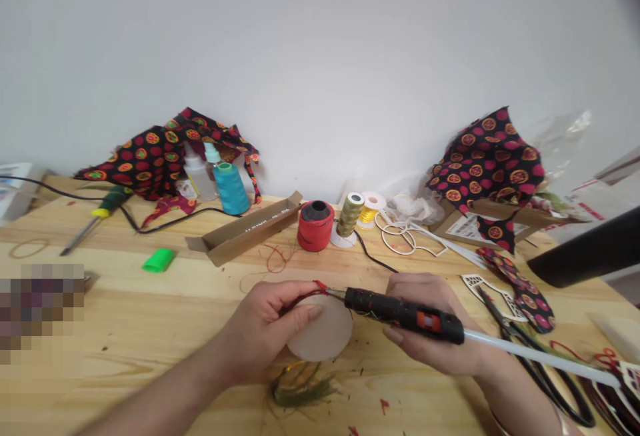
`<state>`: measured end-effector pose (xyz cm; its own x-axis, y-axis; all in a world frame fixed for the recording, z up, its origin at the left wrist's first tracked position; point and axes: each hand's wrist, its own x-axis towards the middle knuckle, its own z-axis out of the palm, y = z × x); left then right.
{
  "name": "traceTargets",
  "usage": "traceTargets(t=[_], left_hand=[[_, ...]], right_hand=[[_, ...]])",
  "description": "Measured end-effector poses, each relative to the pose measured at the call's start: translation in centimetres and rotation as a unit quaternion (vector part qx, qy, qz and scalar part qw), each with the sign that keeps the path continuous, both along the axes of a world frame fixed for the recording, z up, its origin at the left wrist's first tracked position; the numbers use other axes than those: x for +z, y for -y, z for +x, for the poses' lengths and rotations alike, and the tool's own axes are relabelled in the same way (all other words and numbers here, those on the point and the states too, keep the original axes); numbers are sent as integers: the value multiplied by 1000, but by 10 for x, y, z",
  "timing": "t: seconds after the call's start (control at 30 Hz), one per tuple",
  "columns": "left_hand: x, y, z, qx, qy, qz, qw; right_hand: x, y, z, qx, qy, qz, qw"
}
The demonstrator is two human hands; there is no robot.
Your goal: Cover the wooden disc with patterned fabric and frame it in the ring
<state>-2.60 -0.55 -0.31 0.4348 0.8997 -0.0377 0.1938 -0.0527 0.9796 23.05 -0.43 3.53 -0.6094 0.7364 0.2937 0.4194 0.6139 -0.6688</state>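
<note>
My left hand (273,323) is closed on a pale round disc (327,336), thumb on its flat face. Dark material and a bit of red thread (321,285) show at the disc's upper edge. Wrapped in my right hand (430,349) is a black glue gun (400,314) with an orange switch; a long whitish glue stick (540,355) sticks out of its back. Its metal tip meets the disc's rim near the red thread; whether it touches I cannot tell. Below the disc lies a green thread tassel (305,391) with a yellow tie.
Spools of red (315,229), olive (350,216), yellow and blue thread (231,189) stand at the back by an open cardboard box (250,229). A screwdriver (93,223) and green cap (159,260) lie left. Black scissors (530,343) and patterned fabric (487,163) are right.
</note>
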Motion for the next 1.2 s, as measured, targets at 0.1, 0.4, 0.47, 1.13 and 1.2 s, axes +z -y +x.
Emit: traceTargets(t=[0.1, 0.4, 0.47, 1.13, 1.2], left_hand=[[0, -1, 0, 4, -5, 3, 1000], [3, 1, 1, 8, -4, 1, 1000], [2, 1, 1, 9, -7, 5, 1000], [1, 1, -1, -11, 9, 8, 1000], [0, 1, -1, -13, 10, 8, 1000]], right_hand=[[-1, 0, 0, 3, -3, 1, 1000], [-2, -2, 1, 4, -2, -2, 1000], [-2, -1, 2, 4, -2, -1, 1000], [0, -2, 2, 2, -18, -14, 1000], [0, -2, 2, 0, -13, -22, 1000]])
